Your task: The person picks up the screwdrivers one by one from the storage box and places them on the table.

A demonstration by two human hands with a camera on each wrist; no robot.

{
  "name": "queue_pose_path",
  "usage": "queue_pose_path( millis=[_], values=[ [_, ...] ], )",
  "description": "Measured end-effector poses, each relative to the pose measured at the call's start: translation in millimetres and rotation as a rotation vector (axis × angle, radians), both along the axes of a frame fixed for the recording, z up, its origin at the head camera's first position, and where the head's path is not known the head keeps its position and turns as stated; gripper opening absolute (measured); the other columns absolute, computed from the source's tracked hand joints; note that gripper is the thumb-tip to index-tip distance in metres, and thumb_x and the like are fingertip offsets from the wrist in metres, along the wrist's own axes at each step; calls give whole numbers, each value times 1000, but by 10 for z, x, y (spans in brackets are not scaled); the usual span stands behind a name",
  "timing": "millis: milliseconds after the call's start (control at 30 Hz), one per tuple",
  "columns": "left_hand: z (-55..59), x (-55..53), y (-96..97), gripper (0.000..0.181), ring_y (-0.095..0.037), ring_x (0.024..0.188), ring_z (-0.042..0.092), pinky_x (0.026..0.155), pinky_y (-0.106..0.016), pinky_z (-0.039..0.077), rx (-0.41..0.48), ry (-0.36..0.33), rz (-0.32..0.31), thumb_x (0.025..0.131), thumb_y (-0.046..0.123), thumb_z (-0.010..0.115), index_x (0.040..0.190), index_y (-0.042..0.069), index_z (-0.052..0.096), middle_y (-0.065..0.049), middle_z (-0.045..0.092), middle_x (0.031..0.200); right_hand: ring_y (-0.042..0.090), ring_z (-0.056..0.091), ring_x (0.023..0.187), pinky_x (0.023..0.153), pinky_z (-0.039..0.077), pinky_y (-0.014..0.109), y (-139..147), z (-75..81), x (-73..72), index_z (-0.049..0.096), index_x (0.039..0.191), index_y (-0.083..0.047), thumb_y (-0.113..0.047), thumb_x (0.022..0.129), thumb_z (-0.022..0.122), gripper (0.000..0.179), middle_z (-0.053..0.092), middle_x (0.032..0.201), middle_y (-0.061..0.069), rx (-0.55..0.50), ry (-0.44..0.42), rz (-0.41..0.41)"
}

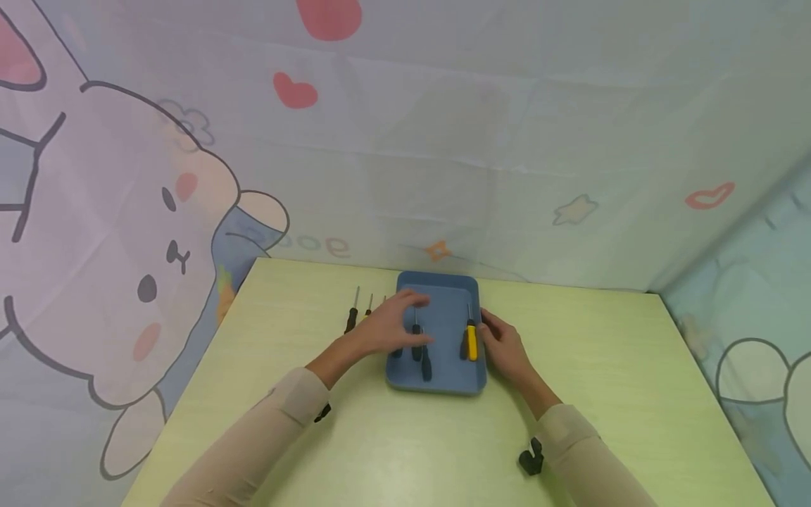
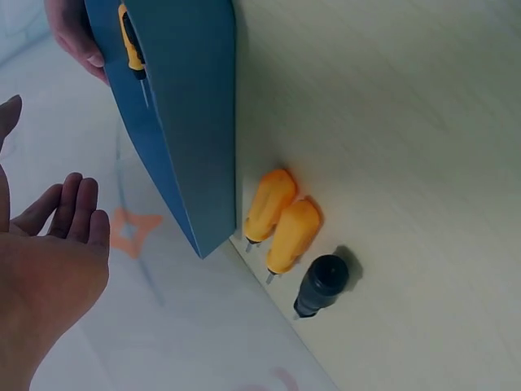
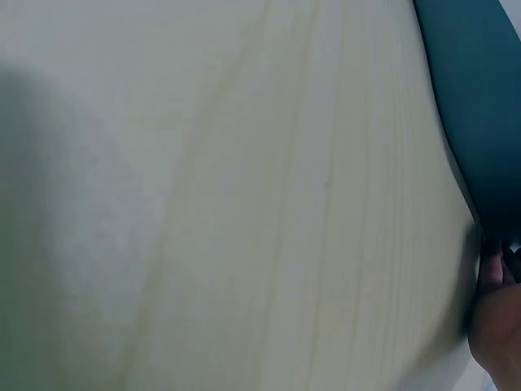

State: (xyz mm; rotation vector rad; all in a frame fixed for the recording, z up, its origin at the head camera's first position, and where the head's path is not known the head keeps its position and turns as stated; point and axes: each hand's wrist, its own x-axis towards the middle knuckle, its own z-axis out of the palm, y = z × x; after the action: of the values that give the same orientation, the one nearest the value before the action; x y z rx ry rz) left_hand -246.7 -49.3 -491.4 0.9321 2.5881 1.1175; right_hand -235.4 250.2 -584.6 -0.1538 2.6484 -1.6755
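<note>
A blue tray [image 1: 443, 380] lies on the table with several screwdrivers inside it. Over its left part hovers my left hand [image 1: 389, 325], thumb and fingers spread apart, nothing held between them. Dark-handled screwdrivers [image 1: 426, 366] lie beneath that hand, partly hidden by it. My right hand [image 1: 505, 350] holds the tray's right side wall. Close to its thumb, inside the tray, are a yellow-handled screwdriver [image 1: 472, 343] and a dark one [image 1: 464, 346]. In the right wrist view, only a bit of the right hand [image 3: 498, 318] shows beside the tray's outer wall [image 3: 476, 106].
Left of the tray, a black screwdriver [image 2: 321, 285] and two yellow-handled screwdrivers [image 2: 271, 205] lie on the table [image 1: 602, 352]. A printed cloth [image 1: 507, 141] hangs behind the table's back edge. Black wrist-worn pieces [image 1: 531, 458] show by the sleeves.
</note>
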Motion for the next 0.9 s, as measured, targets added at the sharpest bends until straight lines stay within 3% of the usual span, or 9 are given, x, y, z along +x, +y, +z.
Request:
queue_pose_path(
  millis=[267,467,767,900],
  values=[
    [64,-43,139,80,-32,140,53,115,-49,44,-34,-10,4,93,42,82,155,3,50,-11,53,150,36,49,146,121,38,50,12,-15,-5,46,159,0,-19,112,53,51,51,158,21,13,-1,-11],
    [47,-75,278,82,-29,140,52,115,-46,45,-79,-50,16,93,46,81,156,3,49,-10,51,151,36,49,146,120,39,51,6,-23,-12,45,159,1,-18,112,52,51,51,158,21,10,1,-3],
    [23,-122,489,82,-26,133,57,110,-39,48,-112,-53,16,91,47,82,151,1,51,-10,57,143,36,50,145,119,40,51,2,-27,-12,46,159,1,-18,112,52,50,51,158,21,-19,2,9],
    [-15,-109,579,83,-25,125,59,106,-39,51,-172,-34,24,89,53,82,148,2,54,-9,58,138,36,51,144,119,40,51,4,-30,-11,45,159,1,-18,112,52,51,51,157,21,-11,11,7]
  ],
)
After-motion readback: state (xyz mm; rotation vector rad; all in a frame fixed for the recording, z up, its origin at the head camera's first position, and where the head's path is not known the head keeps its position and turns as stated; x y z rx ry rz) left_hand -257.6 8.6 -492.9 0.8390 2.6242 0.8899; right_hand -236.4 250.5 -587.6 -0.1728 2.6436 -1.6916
